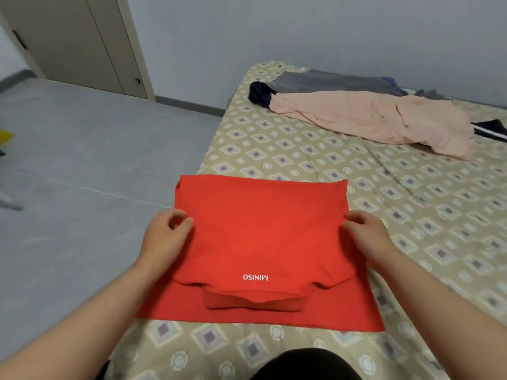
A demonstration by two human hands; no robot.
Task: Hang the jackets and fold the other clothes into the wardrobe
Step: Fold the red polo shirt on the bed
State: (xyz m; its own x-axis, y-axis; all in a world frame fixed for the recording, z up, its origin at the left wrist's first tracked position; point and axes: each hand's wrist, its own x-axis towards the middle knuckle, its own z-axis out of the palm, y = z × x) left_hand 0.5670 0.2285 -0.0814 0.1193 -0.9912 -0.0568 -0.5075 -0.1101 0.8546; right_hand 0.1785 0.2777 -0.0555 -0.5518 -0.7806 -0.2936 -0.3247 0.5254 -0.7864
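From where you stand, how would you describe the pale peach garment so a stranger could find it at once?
Start at the beige diamond-patterned bed. At its far end, near the grey wall, the pale peach garment sprawls flat. It is the only light, warm-coloured piece there: the grey garment behind it and the dark navy garment beside it are both dull.

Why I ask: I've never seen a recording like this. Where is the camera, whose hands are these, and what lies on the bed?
There is no machine here. A person wears one camera on the head, looking forward and down, so both arms reach in from the bottom edge. The left hand and the right hand each pinch a side edge of a red shirt, partly folded on the patterned bed. Farther back lie a peach garment, a grey garment and a dark garment.
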